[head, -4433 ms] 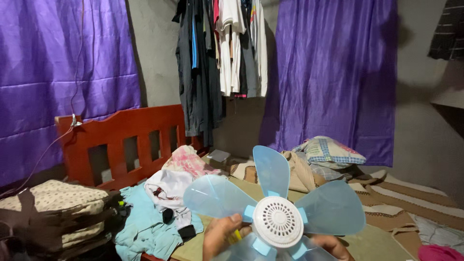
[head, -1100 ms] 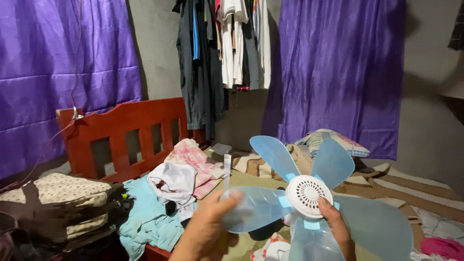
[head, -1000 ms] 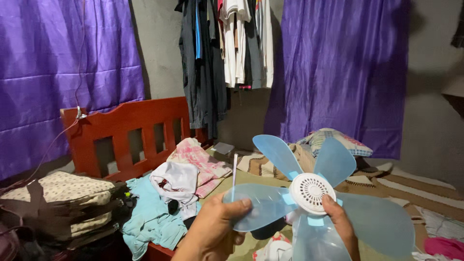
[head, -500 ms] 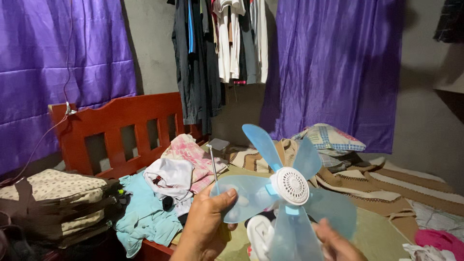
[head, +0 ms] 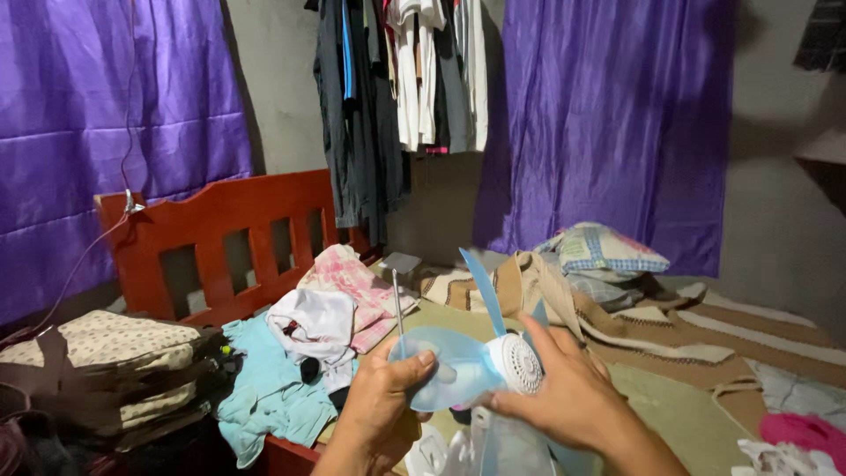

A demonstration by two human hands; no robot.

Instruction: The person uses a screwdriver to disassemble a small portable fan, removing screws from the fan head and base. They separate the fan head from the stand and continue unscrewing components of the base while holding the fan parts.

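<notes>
A small fan rotor with pale blue translucent blades [head: 454, 370] and a round white grilled hub [head: 518, 363] is held up in front of me, over a bed. My left hand [head: 381, 414] pinches the lower left blade with thumb on top, and a thin metal rod [head: 397, 304] sticks up from that hand. My right hand [head: 573, 397] is laid over the hub's right side, fingers spread, covering the right blades. One narrow blade [head: 476, 286] points up, edge-on.
Below lies a bed [head: 679, 414] with a red wooden headboard [head: 220, 242], strewn with loose clothes [head: 326, 317], a striped blanket and a checked pillow [head: 599, 251]. Purple curtains hang left and right, clothes hang on the back wall [head: 397, 88], and a stuffed bag [head: 97, 370] sits left.
The fan rotor has turned from facing me to nearly side-on and has dropped lower. My right hand has come up from below and now covers the hub's right side.
</notes>
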